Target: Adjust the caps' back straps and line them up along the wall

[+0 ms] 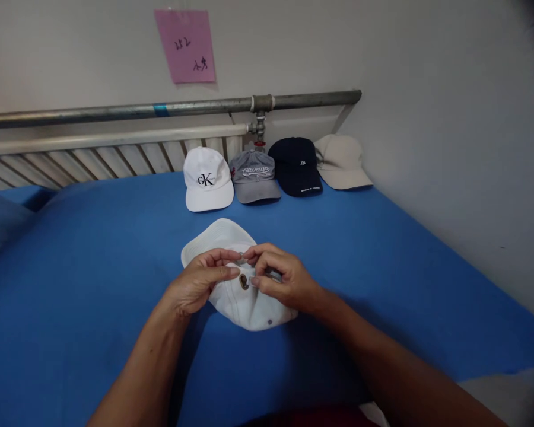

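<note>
Directly between left hand [196, 286] and right hand [281, 280], both pinching its strap buckle [243, 282]: white cap [249, 311], lengthwise near-to-far, brim [213, 234] at far end.

The bed [382, 249], under a blue sheet, carries four caps in a row along its far edge: white logo cap [207, 184], grey cap [254, 178], navy cap [297, 166], beige cap [342, 160]. A plain white cap [249, 308] lies mid-bed.

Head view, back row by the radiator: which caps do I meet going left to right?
White logo cap → grey cap → navy cap → beige cap. In front of that row, the left hand and right hand pinch the strap of a plain white cap.
</note>
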The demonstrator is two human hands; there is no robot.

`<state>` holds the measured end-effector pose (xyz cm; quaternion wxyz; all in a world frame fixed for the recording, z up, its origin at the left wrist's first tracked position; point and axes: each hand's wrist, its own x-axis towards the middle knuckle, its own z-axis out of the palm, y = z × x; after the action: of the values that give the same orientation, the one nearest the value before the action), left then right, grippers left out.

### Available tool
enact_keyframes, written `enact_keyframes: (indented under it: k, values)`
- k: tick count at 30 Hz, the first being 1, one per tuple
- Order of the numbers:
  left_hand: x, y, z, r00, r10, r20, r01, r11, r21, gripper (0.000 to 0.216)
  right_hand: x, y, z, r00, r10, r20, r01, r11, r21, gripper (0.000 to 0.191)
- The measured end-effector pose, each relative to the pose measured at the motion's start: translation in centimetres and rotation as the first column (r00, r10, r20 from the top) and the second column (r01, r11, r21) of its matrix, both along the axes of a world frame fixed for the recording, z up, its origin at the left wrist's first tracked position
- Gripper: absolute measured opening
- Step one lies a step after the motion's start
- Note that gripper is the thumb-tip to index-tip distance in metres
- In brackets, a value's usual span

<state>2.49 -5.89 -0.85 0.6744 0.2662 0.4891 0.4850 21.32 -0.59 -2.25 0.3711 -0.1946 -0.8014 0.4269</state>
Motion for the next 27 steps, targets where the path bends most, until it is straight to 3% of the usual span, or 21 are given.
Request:
enact_keyframes:
  k: [9,19,27]
  values:
    - [0.7,-0.3,-0.1,0.999,-0.011,-0.049,0.014,0.998,0.063,0.033,-0.3,-0.4,-0.7,0.998,-0.052,-0.030,0.057,0.971,0.230,0.015]
    - [1.0,-0.3,-0.3,0.992,-0.001,-0.128,0.013,0.995,0.099,0.027,-0.3,-0.7,0.3,0.997,-0.077,0.022,0.054,0.847,0.529,0.016]
    - [0.8,-0.4,-0.5,0.985,-0.017,-0.175,0.037,0.993,0.110,0.024,-0.3,-0.9,0.7,0.988,-0.047,0.147,-0.046,0.819,0.572,0.017]
